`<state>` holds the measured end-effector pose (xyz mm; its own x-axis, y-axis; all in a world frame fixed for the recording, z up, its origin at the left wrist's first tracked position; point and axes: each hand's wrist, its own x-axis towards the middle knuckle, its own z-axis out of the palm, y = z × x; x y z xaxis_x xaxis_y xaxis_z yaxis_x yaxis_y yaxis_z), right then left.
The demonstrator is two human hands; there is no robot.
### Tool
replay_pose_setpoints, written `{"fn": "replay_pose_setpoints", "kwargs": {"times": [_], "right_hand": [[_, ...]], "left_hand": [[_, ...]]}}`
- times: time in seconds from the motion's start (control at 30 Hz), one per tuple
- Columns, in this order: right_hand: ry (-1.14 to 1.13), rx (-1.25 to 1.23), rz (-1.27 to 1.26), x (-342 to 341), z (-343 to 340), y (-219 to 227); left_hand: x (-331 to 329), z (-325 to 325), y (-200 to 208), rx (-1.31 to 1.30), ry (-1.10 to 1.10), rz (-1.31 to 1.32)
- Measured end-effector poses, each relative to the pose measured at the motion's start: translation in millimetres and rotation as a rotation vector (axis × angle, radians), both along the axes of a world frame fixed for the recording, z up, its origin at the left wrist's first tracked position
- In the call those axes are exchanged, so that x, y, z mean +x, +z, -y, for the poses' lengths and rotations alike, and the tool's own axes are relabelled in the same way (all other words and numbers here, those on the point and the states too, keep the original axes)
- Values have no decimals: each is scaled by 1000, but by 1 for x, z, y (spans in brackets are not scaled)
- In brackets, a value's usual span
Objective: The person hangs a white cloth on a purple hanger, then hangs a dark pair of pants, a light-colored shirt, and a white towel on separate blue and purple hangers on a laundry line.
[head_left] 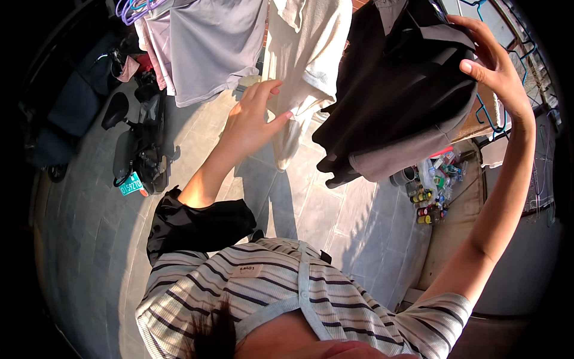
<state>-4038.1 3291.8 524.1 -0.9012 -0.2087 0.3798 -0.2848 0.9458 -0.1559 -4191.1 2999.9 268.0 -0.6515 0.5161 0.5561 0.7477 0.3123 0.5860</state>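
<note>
A row of laundry hangs in front of me. My left hand [254, 116] is open, fingers stretched, beside the cream-white garment [302, 72]; whether it touches the cloth I cannot tell. Black cloth [200, 227] is bunched around my left forearm near the elbow. On the right hangs a black garment [406, 90] with grey-brown panels. My right hand [493, 69] is raised at its upper right edge, thumb and fingers spread apart. The fingertips reach the cloth near the top. Further left hangs a pale grey garment [218, 51], with a pinkish one [152, 51] next to it.
Purple hangers [134, 11] are at the upper left, blue hangers [493, 116] at the right. A parked scooter [140, 137] stands on the paved floor [311, 209] to the left. Bottles and other small items [439, 185] are piled by the right wall, near a grey bucket [403, 175].
</note>
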Motion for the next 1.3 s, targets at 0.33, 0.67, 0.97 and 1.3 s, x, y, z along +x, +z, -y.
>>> {"fn": "replay_pose_setpoints", "kwargs": {"times": [0.33, 0.67, 0.97, 1.3], "right_hand": [[111, 117, -211, 17, 38, -44], [92, 451, -883, 27, 44, -103], [211, 189, -666, 35, 56, -84], [-10, 56, -337, -5, -1, -132]], "left_hand": [[47, 5, 58, 452, -29, -752], [60, -44, 73, 320, -244, -381], [58, -37, 29, 336, -332, -93], [43, -3, -13, 285, -157, 149]]}}
